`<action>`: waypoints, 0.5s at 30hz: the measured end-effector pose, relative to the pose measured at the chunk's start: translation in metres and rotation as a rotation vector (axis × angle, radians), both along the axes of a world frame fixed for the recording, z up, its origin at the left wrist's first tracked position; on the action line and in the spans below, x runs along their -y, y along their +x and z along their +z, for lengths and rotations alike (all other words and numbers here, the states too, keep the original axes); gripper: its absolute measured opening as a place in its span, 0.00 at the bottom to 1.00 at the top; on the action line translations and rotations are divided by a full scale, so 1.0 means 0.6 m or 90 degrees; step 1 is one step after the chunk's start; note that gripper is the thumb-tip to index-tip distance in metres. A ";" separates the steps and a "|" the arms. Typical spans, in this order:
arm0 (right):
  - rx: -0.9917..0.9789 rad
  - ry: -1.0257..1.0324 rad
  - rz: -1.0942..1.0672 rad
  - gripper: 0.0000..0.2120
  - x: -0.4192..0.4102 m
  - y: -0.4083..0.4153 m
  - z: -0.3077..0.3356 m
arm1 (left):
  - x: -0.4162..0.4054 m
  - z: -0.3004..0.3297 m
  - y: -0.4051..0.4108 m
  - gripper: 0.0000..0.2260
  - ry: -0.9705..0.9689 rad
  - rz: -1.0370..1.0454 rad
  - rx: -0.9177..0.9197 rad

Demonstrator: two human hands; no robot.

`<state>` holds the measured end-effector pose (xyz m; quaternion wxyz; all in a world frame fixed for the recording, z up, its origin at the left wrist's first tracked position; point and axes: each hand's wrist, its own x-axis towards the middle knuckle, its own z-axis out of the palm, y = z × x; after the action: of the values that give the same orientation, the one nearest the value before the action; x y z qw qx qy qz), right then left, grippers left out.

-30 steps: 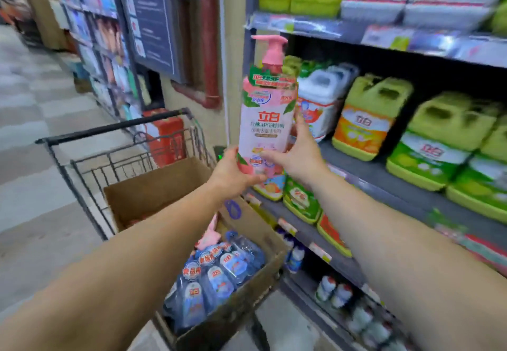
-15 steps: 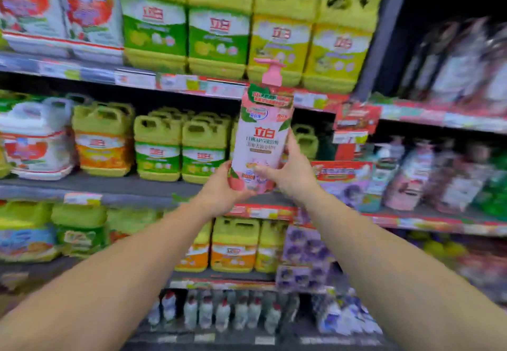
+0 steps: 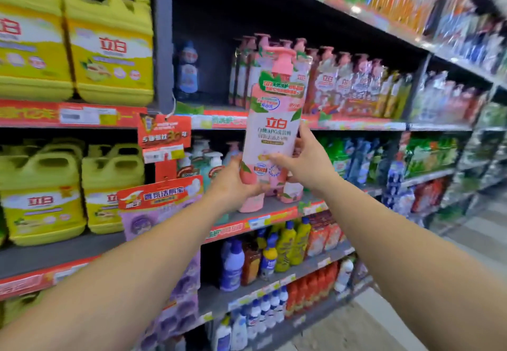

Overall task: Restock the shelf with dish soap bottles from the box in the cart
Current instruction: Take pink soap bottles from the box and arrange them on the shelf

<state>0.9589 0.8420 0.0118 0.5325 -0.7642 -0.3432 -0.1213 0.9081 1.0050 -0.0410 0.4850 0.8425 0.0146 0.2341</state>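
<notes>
The pink dish soap bottle (image 3: pixel 270 131) is standing nearly upright in the air, its long axis running vertically with a slight lean to the right at the top, the pink pump head (image 3: pixel 282 58) pointing up and its spout facing left, the printed label facing the camera. Both hands are gripping it near the base: the left hand (image 3: pixel 233 183) is wrapping around the bottom left edge from below, and the right hand (image 3: pixel 307 161) is clamping the lower right side, thumb pressing across the front of the label. The bottle is hovering in front of the shelf edge (image 3: pixel 356 125), overlapping a row of matching pink bottles (image 3: pixel 329 82) standing on that shelf behind it. Yellow jugs (image 3: pixel 109 43) are sitting on the shelves to the left. Compared with half a second ago, the view is now facing farther right along the aisle, the yellow jugs that were behind the bottle are lying off to the left, and the pink row is appearing directly behind it, while the two-handed grip is staying the same
</notes>
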 end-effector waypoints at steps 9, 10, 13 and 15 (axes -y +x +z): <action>0.013 0.058 0.026 0.28 0.001 0.182 0.101 | -0.012 0.116 0.185 0.26 0.106 0.039 0.046; 0.005 0.065 0.036 0.28 -0.007 0.204 0.118 | -0.021 0.134 0.208 0.28 0.120 0.051 0.051; 0.017 0.084 0.048 0.27 -0.035 0.271 0.161 | -0.044 0.190 0.270 0.26 0.172 0.091 0.062; 0.018 0.108 0.068 0.28 -0.056 0.313 0.180 | -0.058 0.221 0.307 0.25 0.196 0.120 0.050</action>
<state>1.1468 0.8757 0.1198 0.5960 -0.6953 -0.3793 -0.1324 1.0923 1.0401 0.0914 0.3262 0.8920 0.0383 0.3106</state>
